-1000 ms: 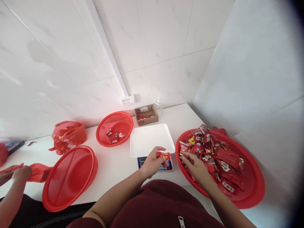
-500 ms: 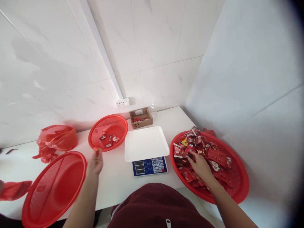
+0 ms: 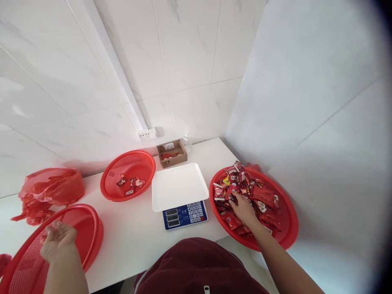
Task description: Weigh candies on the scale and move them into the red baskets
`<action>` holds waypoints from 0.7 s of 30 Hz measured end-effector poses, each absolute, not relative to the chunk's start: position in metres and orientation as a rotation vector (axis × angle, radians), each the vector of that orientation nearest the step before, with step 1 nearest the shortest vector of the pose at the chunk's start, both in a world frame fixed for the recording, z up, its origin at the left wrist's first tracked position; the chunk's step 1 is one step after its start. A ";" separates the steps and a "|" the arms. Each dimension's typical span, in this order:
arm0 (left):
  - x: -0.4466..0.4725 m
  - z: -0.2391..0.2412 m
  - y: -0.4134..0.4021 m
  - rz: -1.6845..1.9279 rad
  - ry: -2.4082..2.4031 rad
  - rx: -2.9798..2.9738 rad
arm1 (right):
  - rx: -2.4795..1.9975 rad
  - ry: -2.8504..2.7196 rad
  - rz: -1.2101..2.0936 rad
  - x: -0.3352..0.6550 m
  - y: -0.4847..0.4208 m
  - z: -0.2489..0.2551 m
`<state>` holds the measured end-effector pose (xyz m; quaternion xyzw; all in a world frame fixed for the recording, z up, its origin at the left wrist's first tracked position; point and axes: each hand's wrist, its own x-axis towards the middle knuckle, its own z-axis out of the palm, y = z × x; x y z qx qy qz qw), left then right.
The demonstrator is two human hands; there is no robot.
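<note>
My left hand (image 3: 58, 241) hovers over the left red plastic basket (image 3: 97, 232), palm turned up and fingers apart. A small reddish patch shows by its fingertips; whether that is a packet or the basket behind, I cannot tell. My right hand (image 3: 243, 207) reaches into the right red basket (image 3: 292, 226), which is heaped with small wrapped snack packets (image 3: 265, 196), mostly red. Its fingers are closed on a dark red snack packet at the heap's near left part. Between the hands stands a digital scale (image 3: 185, 215) with a white tray (image 3: 179, 185) on top.
A third red basket (image 3: 107, 179) holds a few packets. Behind the scale sits a small cardboard box (image 3: 172, 154) with red packets inside. Crumpled red plastic bags (image 3: 55, 188) lie at the table's left. A wall socket (image 3: 147, 134) is above the table (image 3: 128, 237).
My left hand has moved left and down from beside the middle basket to over the left basket; the small orange-red packet it held is no longer plainly visible. My right hand stays in the heap.
</note>
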<state>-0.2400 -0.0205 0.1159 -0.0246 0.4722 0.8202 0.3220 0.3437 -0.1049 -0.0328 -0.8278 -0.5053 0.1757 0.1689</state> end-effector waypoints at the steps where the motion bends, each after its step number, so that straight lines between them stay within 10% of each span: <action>1: -0.243 0.113 -0.020 2.120 1.303 -0.069 | -2.354 -1.437 0.495 0.343 -0.105 -0.033; 21: 0.027 0.055 -0.036 0.720 1.170 0.306 | -2.475 -1.322 0.449 0.366 -0.088 -0.020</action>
